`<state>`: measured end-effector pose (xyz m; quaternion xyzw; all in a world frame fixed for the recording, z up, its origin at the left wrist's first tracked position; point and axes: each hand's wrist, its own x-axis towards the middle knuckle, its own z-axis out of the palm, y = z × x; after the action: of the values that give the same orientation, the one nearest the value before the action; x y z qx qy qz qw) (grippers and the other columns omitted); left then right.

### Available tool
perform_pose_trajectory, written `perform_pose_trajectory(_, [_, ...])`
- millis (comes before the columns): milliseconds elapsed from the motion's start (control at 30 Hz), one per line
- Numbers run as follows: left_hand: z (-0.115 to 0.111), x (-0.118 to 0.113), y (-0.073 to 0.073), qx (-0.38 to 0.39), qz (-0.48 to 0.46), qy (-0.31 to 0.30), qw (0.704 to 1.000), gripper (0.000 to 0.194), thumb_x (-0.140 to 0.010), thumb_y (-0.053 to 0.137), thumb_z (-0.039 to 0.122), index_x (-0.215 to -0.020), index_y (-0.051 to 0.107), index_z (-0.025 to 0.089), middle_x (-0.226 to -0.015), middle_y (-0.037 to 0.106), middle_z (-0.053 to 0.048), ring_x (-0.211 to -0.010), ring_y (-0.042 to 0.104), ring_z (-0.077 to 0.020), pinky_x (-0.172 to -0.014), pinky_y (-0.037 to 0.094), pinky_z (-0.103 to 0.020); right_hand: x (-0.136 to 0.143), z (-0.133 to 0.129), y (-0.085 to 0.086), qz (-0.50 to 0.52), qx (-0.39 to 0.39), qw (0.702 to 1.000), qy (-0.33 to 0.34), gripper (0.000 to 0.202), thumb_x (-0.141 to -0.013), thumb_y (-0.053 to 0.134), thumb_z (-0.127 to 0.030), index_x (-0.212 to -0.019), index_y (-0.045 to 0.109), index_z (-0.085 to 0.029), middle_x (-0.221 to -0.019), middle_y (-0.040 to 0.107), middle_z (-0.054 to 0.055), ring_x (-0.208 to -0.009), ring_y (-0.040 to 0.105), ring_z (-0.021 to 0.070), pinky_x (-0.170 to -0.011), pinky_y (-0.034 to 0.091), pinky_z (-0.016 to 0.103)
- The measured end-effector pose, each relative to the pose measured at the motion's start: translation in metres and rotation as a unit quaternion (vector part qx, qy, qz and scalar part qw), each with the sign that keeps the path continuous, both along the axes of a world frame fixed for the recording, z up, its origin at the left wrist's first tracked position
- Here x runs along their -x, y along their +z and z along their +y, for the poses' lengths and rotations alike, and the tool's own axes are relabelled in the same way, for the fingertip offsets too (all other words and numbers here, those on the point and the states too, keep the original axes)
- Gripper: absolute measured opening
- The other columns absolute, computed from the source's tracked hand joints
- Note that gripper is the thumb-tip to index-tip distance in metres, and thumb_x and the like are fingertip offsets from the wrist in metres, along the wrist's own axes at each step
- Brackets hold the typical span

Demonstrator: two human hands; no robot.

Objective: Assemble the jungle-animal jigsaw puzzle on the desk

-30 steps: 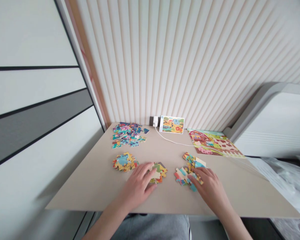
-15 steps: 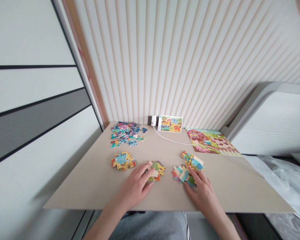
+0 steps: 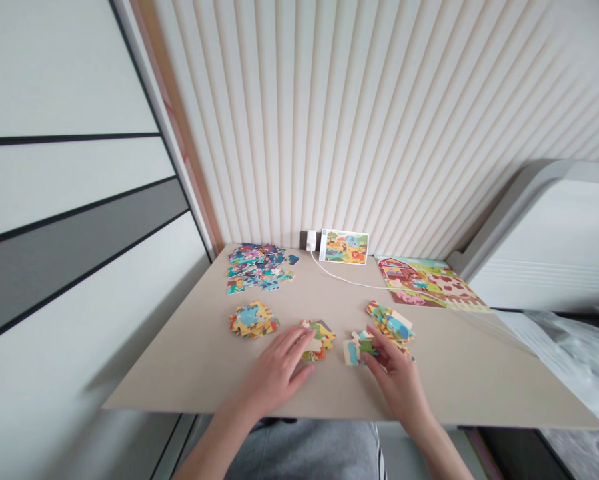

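My left hand (image 3: 279,367) lies with its fingers stretched over the left side of a small pile of puzzle pieces (image 3: 324,335), touching it. My right hand (image 3: 396,373) pinches a green puzzle piece (image 3: 366,347) between thumb and fingers. Close beside that piece is a cream and blue puzzle piece (image 3: 350,353); whether the two are joined I cannot tell. Behind the right hand lies a yellow and blue pile of puzzle pieces (image 3: 392,321), partly hidden by the fingers. Another yellow pile of puzzle pieces (image 3: 253,319) sits to the left of my left hand.
Dark purple and teal puzzle pieces (image 3: 259,263) are heaped at the table's (image 3: 319,397) back left. A picture card (image 3: 345,247) leans on the ribbed wall beside a white charger plug (image 3: 312,240). Its cable crosses a farm picture puzzle (image 3: 429,283) at the back right.
My right hand has closed its fingers on a green piece. The cream and blue piece now shows beside it, where striped pieces lay before. My left hand stays on its pile.
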<state>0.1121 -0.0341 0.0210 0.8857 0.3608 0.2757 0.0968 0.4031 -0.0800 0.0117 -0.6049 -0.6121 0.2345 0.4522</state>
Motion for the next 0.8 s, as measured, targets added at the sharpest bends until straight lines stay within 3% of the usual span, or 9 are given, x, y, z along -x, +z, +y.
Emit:
perform_pose_trajectory(133, [-0.002, 0.000, 0.004, -0.005, 0.005, -0.016, 1.000, 0.062, -0.102, 0.059, 0.024, -0.160, 0.036, 0.028, -0.154, 0.052, -0.010, -0.146, 0.045, -0.0278, -0.121, 0.044, -0.049, 0.029, 0.011, 0.007, -0.023, 0.027, 0.998, 0.057, 0.052, -0.097, 0.062, -0.039, -0.147, 0.058, -0.026, -0.113, 0.075, 0.009, -0.088, 0.072, 0.0226, -0.080, 0.061, 0.037])
perform_pose_trajectory(300, [-0.001, -0.002, 0.005, 0.004, 0.002, 0.018, 1.000, 0.063, -0.095, 0.065, 0.015, -0.153, 0.044, 0.028, -0.154, 0.050, -0.010, -0.146, 0.045, -0.0287, -0.121, 0.042, -0.051, 0.066, 0.035, 0.019, -0.100, -0.037, 0.987, 0.123, 0.043, -0.101, 0.051, -0.028, -0.143, 0.059, -0.028, -0.134, 0.068, 0.010, -0.122, 0.065, 0.0271, -0.106, 0.052, 0.045])
perform_pose_trajectory(433, [-0.001, -0.003, 0.005, 0.017, 0.007, 0.036, 0.999, 0.051, -0.094, 0.068, 0.016, -0.142, 0.055, 0.028, -0.146, 0.054, -0.009, -0.140, 0.051, -0.0298, -0.118, 0.045, -0.052, 0.075, 0.039, 0.026, -0.223, -0.087, 0.968, 0.071, 0.044, -0.100, 0.054, -0.027, -0.144, 0.058, -0.031, -0.144, 0.060, 0.012, -0.132, 0.056, 0.0331, -0.109, 0.047, 0.054])
perform_pose_trajectory(600, [-0.001, -0.002, 0.008, 0.018, 0.022, 0.034, 0.999, 0.037, -0.097, 0.064, 0.016, -0.133, 0.063, 0.027, -0.138, 0.059, -0.008, -0.136, 0.053, -0.0288, -0.117, 0.047, -0.051, 0.038, 0.025, 0.026, -0.295, -0.098, 0.950, 0.018, 0.030, -0.105, 0.050, -0.033, -0.128, 0.068, -0.026, -0.126, 0.070, 0.012, -0.120, 0.061, 0.0314, -0.104, 0.048, 0.050])
perform_pose_trajectory(800, [-0.001, -0.001, 0.005, 0.002, 0.029, 0.033, 0.999, 0.032, -0.099, 0.061, 0.017, -0.128, 0.067, 0.029, -0.139, 0.059, -0.007, -0.142, 0.049, -0.0307, -0.118, 0.046, -0.053, -0.028, 0.006, -0.002, -0.378, -0.073, 0.921, -0.049, 0.036, -0.102, 0.055, -0.049, -0.120, 0.074, -0.025, -0.126, 0.071, 0.011, -0.119, 0.062, 0.0326, -0.098, 0.048, 0.049])
